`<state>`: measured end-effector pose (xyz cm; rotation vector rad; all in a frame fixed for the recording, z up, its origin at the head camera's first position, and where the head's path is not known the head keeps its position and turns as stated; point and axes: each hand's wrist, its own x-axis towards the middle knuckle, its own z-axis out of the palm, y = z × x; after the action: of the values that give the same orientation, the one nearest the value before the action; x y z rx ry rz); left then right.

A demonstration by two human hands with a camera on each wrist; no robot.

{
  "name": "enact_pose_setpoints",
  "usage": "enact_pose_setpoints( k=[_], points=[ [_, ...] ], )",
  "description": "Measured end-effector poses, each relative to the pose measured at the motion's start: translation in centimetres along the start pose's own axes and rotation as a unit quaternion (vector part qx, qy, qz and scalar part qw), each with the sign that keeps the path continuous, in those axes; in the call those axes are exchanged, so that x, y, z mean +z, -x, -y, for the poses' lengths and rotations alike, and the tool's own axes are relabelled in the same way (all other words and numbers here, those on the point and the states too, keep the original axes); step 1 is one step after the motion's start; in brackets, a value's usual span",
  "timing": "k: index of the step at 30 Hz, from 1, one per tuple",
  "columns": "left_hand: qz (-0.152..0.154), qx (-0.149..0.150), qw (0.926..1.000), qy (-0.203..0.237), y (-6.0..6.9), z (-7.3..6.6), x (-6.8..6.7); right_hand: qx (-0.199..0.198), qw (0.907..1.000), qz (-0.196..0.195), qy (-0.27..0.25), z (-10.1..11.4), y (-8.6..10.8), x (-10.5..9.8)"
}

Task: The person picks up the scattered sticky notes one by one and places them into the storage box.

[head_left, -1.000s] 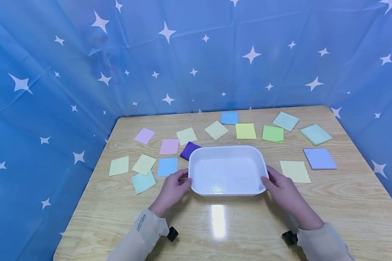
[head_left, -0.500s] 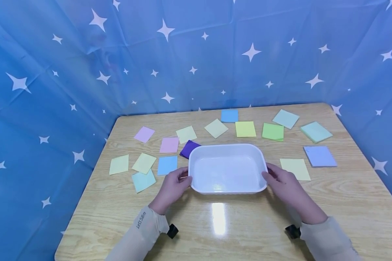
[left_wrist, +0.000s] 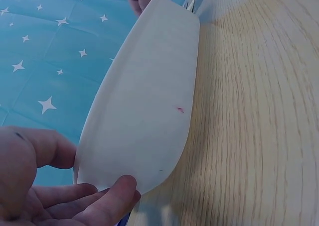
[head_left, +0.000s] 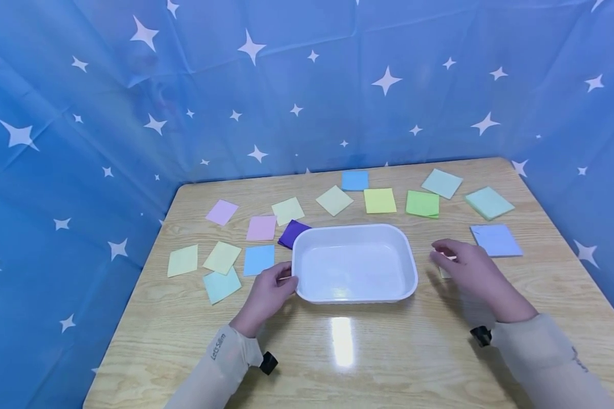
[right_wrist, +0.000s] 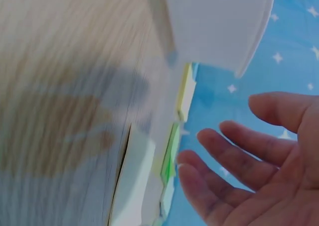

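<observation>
A white rectangular tray (head_left: 355,264) lies on the wooden table. My left hand (head_left: 269,295) grips its left end, thumb at the rim; in the left wrist view the fingers of that hand (left_wrist: 75,186) hold the tray's end wall (left_wrist: 134,101). Off the tray's right side, my right hand (head_left: 473,275) hovers above a pale yellow note pad (head_left: 444,272), covering most of it. In the right wrist view this hand (right_wrist: 249,161) holds nothing, its fingers spread and slightly bent, with the tray's end (right_wrist: 214,27) apart from it.
Behind the tray lie a purple pad (head_left: 293,233), a yellow pad (head_left: 380,201) and a green pad (head_left: 422,204). Several pastel notes are at the left, among them a blue one (head_left: 259,260). A periwinkle pad (head_left: 497,240) sits at the right. A starry blue cloth (head_left: 286,85) hangs behind.
My right hand has let go of the tray's right end and moved right, over the pale yellow pad. My left hand still grips the tray. The head view has shifted slightly.
</observation>
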<state>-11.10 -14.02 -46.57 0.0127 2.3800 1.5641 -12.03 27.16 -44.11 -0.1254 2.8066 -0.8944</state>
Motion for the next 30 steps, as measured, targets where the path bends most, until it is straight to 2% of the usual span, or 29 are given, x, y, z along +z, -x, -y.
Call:
enact_pose_setpoints(
  k=[4, 11, 18, 23, 30],
  points=[
    [-0.005, 0.004, 1.0000, -0.003, 0.0, 0.0, -0.1, 0.006, 0.9995, -0.004, 0.031, -1.0, -0.5, -0.4],
    [-0.002, 0.009, 1.0000, 0.002, 0.0, 0.1, 0.1, 0.051, 0.9979, 0.010, 0.038, -2.5, -1.1, -0.6],
    [-0.005, 0.009, 0.9999, 0.004, 0.1, 0.0, 0.3, 0.027, 0.9973, -0.007, 0.069, -4.0, -1.7, -0.5],
    [-0.007, 0.012, 0.9999, 0.007, 0.2, 0.1, 0.3, 0.011, 0.9975, -0.014, 0.069, -5.1, -2.1, -0.4],
    [-0.008, 0.010, 0.9999, 0.002, 0.0, 0.2, 0.3, 0.031, 0.9970, -0.009, 0.070, -5.5, -2.7, -0.7]
  ],
)
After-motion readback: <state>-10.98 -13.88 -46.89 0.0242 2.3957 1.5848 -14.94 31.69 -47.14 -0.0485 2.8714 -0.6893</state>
